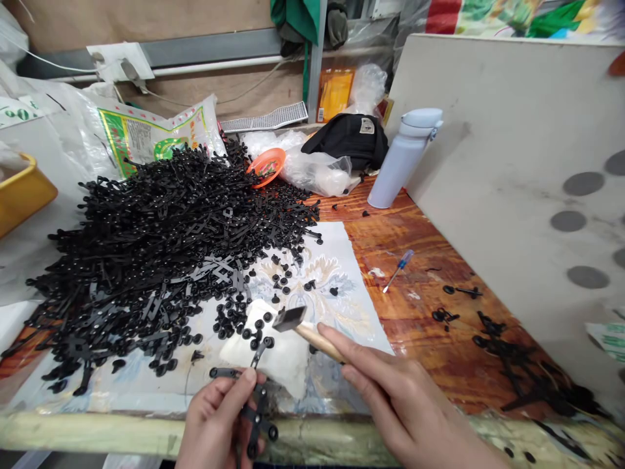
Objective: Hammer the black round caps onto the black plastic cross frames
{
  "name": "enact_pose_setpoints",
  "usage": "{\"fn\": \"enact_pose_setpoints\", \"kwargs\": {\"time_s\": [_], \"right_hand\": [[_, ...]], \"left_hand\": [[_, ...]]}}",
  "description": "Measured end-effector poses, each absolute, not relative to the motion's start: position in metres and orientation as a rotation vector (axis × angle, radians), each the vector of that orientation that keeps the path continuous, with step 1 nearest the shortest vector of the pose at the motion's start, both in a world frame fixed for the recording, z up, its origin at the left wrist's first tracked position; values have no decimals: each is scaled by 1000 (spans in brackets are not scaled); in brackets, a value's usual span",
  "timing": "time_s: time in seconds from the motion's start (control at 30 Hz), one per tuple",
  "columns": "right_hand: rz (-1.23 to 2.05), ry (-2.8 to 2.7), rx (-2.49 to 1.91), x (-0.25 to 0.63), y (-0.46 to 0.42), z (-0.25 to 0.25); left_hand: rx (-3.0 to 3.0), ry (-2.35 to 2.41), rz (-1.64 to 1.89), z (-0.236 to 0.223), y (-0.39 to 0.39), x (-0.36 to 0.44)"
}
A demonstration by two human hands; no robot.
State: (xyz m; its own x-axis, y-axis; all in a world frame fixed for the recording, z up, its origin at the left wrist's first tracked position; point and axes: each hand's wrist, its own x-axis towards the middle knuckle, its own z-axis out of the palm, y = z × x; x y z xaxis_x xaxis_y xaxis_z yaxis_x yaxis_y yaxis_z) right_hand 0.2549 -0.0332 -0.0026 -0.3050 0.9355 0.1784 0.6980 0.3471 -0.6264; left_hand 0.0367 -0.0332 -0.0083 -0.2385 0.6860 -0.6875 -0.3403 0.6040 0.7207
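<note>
Black plastic fitting [258, 417] pinched in left hand [215, 426], right hand [405, 407] fingers gripping wooden-handled hammer [317, 341]

Solid black is being shown by the plastic parts [161, 260] in the heap, a pale blue-and-gold floral pattern by the paper sheet [336, 280], and orange-brown streaked grain by the wooden tabletop [420, 260].
</note>
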Motion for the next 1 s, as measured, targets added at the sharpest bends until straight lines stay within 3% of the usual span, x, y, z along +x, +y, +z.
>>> {"fn": "enact_pose_setpoints", "kwargs": {"time_s": [0.5,0.73,1.0], "right_hand": [[525,-2297,-1345,244,-30,-2],[501,-2141,-1346,255,-26,23],[590,-2079,-1402,253,-26,6]], "left_hand": [[336,1584,988,-16,-35,41],[316,1566,999,-13,-33,42],[312,1468,1004,-12,-32,35]]}}
